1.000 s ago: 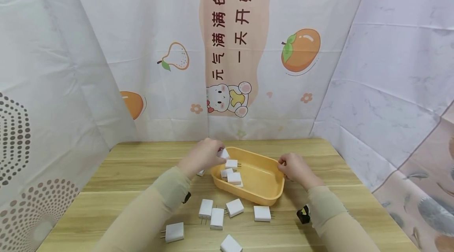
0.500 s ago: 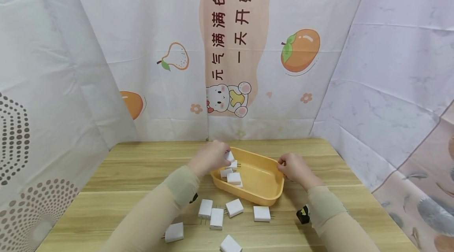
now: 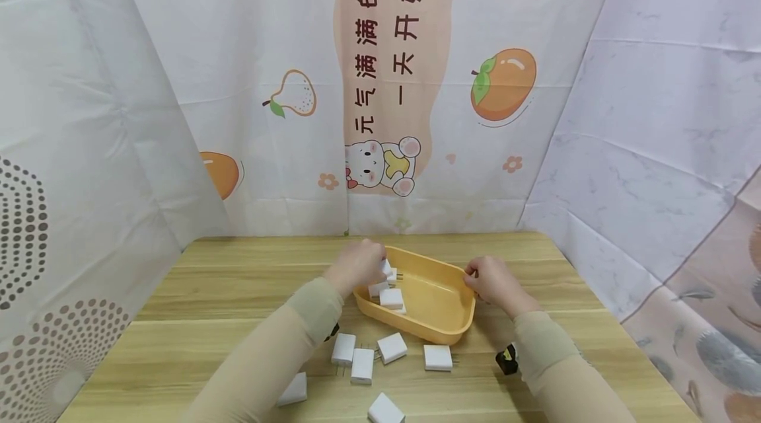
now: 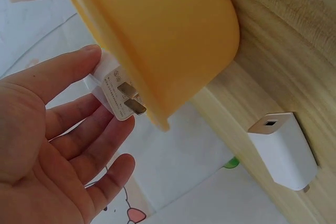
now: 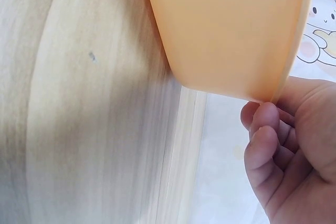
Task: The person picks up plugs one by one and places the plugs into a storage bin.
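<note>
My left hand point(image 3: 359, 266) is over the left end of a yellow plastic basket point(image 3: 442, 304). Its thumb and fingers pinch a white charger plug point(image 4: 118, 93), whose two metal prongs show beside the basket rim in the left wrist view. Several white charger plugs point(image 3: 391, 299) lie inside that end, some partly hidden by the hand. At the opposite end, my right hand point(image 3: 495, 284) grips the rim; in the right wrist view the thumb and curled fingers point(image 5: 262, 145) hold the corner edge.
More white charger plugs lie on the wooden table point(image 3: 226, 304) in front of the basket, among them one upright plug point(image 3: 362, 366) and one at the right point(image 3: 438, 357). Another plug point(image 4: 286, 153) lies beside the basket in the left wrist view. Printed curtains point(image 3: 285, 165) hang behind the table.
My left hand has moved right and slightly down with the charger plug, from the basket's left rim to over the plugs inside. The right hand and basket have stayed nearly still.
</note>
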The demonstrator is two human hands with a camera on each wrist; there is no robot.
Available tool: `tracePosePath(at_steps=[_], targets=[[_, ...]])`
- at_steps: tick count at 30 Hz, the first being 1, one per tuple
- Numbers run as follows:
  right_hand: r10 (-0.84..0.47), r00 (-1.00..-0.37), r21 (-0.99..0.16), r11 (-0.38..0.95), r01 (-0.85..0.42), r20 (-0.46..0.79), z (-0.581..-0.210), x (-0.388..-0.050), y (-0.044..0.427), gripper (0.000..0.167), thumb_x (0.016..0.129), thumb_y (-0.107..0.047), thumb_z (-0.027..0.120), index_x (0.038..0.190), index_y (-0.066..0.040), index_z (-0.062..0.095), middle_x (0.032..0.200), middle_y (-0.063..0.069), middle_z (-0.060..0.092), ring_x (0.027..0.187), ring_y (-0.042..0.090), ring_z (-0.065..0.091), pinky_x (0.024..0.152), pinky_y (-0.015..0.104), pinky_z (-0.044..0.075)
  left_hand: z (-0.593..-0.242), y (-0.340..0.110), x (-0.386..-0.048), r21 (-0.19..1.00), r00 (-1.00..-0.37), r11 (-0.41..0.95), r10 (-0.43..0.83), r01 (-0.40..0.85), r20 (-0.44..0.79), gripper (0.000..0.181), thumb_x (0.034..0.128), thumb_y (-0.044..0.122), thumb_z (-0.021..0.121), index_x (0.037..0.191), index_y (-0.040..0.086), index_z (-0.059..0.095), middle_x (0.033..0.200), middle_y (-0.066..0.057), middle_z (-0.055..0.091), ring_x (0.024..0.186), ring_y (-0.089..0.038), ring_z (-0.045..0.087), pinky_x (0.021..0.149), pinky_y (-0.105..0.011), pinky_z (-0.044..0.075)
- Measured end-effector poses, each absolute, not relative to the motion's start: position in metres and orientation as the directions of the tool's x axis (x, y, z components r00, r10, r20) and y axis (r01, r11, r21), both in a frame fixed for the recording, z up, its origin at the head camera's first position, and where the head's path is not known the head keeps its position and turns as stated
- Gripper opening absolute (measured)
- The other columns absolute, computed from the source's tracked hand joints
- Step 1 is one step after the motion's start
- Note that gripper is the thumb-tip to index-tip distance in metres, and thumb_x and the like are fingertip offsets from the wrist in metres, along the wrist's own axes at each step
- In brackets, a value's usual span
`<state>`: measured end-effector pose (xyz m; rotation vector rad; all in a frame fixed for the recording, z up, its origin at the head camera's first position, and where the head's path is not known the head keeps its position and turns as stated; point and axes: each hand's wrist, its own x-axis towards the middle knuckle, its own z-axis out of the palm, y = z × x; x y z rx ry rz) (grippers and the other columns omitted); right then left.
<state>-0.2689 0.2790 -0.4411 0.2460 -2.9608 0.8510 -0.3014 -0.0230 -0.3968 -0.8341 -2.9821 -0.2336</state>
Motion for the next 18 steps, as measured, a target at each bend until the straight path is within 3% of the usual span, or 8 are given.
tracePosePath(at_steps=[10,18], targets=[[-0.131,-0.988,-0.530,0.834,-0.154,0.080,-0.443,-0.269,0.279,0.010,0.096,-0.007,0.066,0.087,-0.004,0.071,0.060,0.003,0.058,0.049,0.014,0.057,0.044,0.029,0.049,-0.408,-0.018,-0.305,0.117,-0.856,0.848,0.515,0.517,0.051,0.020,0.0816,0.026,0.085,0.095,0.014,0.075,0.077,0.006,0.061,0.070,-0.013,0.057,0.063,-0.031,0.048],[-0.124,-0.990,-0.542,0.829,-0.141,0.068,-0.442,-0.269,0.279,0.010,0.096,-0.008,0.066,0.087,-0.004,0.070,0.061,0.003,0.058,0.049,0.015,0.057,0.045,0.029,0.049,-0.410,-0.017,-0.303,0.049,-0.855,0.854,0.516,0.518,0.047,0.019,0.0812,0.029,0.084,0.081,0.017,0.069,0.072,0.005,0.057,0.070,-0.015,0.056,0.064,-0.034,0.049]])
